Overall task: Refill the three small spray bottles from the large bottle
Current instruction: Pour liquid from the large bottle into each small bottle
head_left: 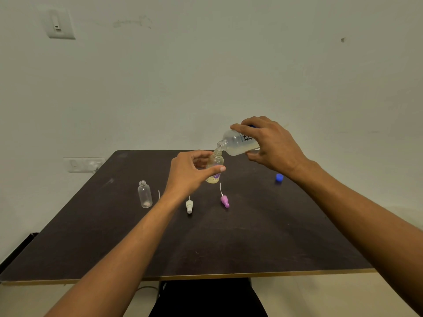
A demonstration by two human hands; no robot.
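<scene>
My right hand (pixel 272 145) grips the large clear bottle (pixel 238 143), tipped on its side with its open mouth just over the neck of a small spray bottle (pixel 215 167). That small bottle stands on the dark table (pixel 229 236), holds pale yellowish liquid, and my left hand (pixel 190 171) holds it between thumb and fingers. A second small bottle (pixel 144 194), clear and uncapped, stands to the left. A white spray head (pixel 189 205) and a pink spray head (pixel 224 200) lie on the table with their tubes. My left forearm hides most of another thin tube (pixel 159 195).
A blue cap (pixel 279 177) lies on the table at the right. The table stands against a pale wall with a switch plate (pixel 60 25) high up and a socket plate (pixel 83 164) near the table's left corner.
</scene>
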